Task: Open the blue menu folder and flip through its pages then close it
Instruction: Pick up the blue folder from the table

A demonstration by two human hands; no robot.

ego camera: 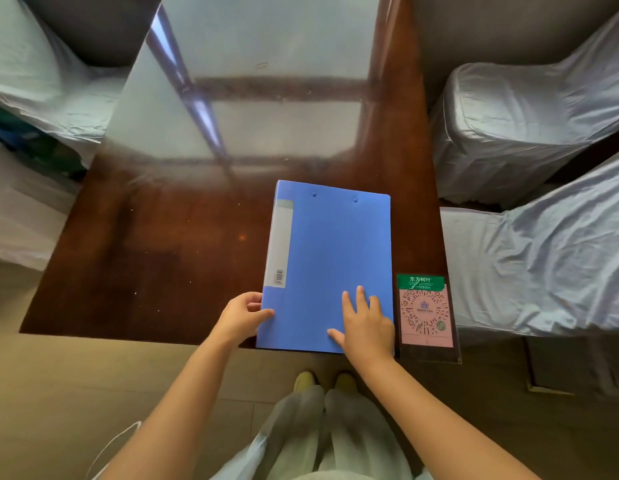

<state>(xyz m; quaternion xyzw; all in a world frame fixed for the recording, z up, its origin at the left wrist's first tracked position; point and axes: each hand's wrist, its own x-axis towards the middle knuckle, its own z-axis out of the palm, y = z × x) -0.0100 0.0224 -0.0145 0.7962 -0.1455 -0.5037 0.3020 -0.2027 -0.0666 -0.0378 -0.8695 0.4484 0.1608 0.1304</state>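
The blue menu folder (332, 258) lies closed and flat on the dark wooden table (155, 258), near its front right edge, with its white-labelled spine on the left. My left hand (240, 317) grips the folder's near left corner at the spine, thumb on top of the cover. My right hand (365, 327) rests flat on the cover near the front right corner, fingers spread.
A pink and green QR code card (425, 315) in a clear stand sits just right of the folder, close to my right hand. Cloth-covered chairs (529, 258) stand along the table's right side, with others at the left. The glossy tabletop reflects a window.
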